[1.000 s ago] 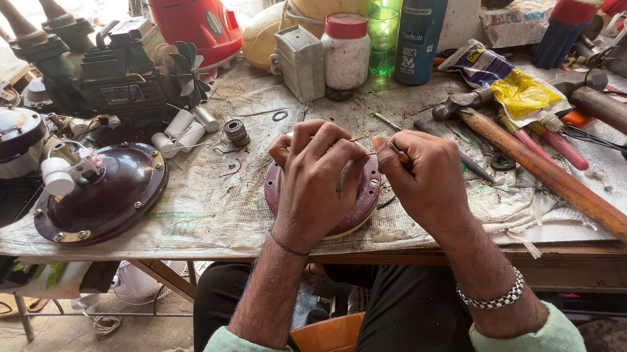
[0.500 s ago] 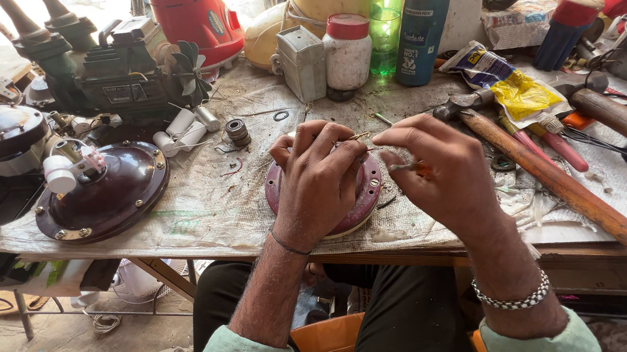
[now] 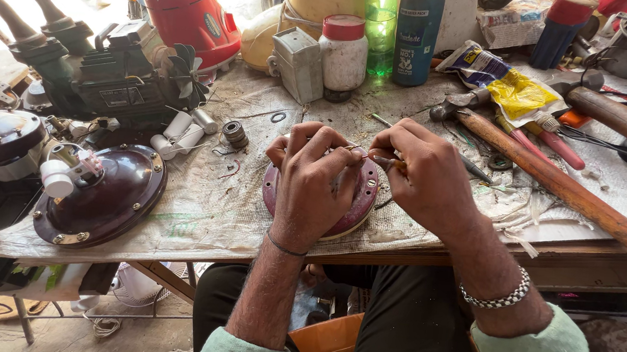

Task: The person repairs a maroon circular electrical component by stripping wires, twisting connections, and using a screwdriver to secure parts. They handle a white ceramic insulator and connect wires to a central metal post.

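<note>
While fingers [image 3: 332, 151] pinch, maroon disc [image 3: 353, 203] lies beneath.

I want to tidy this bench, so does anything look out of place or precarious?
The long wooden handle lies slantwise across the bench, passing beside the right hand. A dark round cover sits at the bench's front left edge. Both hands work over the maroon disc.

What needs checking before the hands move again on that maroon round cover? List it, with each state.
1. Left hand rests on the maroon round cover: ok.
2. Right hand pinches a thin tool at the cover's top edge: ok.
3. Tool tip seated on the part: cannot tell, fingers hide it.
4. Cover lies flat on the cloth-covered bench: ok.
5. Long wooden handle apart from the right forearm: ok.
</note>
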